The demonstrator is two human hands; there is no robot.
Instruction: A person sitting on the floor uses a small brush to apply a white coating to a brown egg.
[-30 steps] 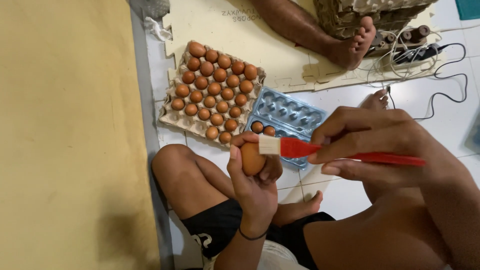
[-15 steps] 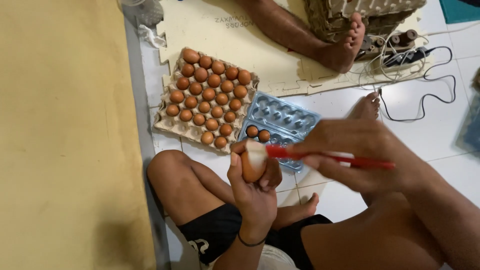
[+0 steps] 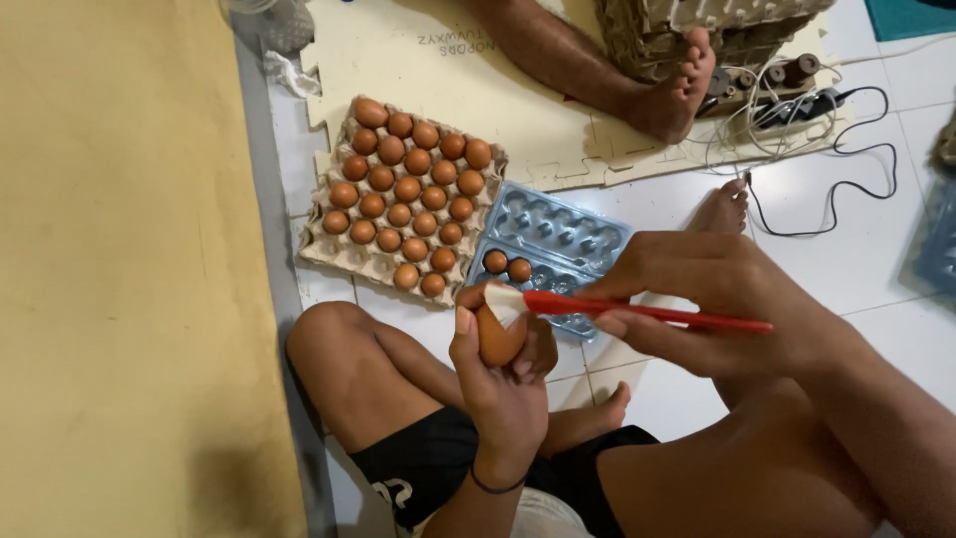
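My left hand [image 3: 503, 384] is closed round a brown egg [image 3: 498, 337], held up over my crossed legs, thumb on its left side and fingers curled behind. My right hand [image 3: 697, 299] pinches a red brush [image 3: 637, 310] near the middle of its handle; the pale bristles lie against the top of the egg. So both grips are closed, the left on the egg, the right on the brush.

Against the frame half a second ago, little has changed in the hands: the egg sits in the same grip, and the brush tip is touching the egg's upper right as before. A full second back, the bristles lay further over the egg's top and the handle ran more level; now it slopes slightly down to the right. The view itself has drifted a little, so the floor things sit slightly lower and to the left in the picture.

On the white tiled floor [image 3: 876, 249] beyond my knee [image 3: 329, 349] lies a cardboard tray [image 3: 329, 254] nearly full of brown eggs, just beside a clear plastic tray [image 3: 578, 234] that holds two eggs [image 3: 507, 266] in its near corner. The plastic tray touches the cardboard one along one edge. Further off, another person's foot [image 3: 682, 85] rests on a cream foam mat [image 3: 448, 80], near a tangle of cables [image 3: 797, 110]. To my left runs a tan cloth [image 3: 119, 279].
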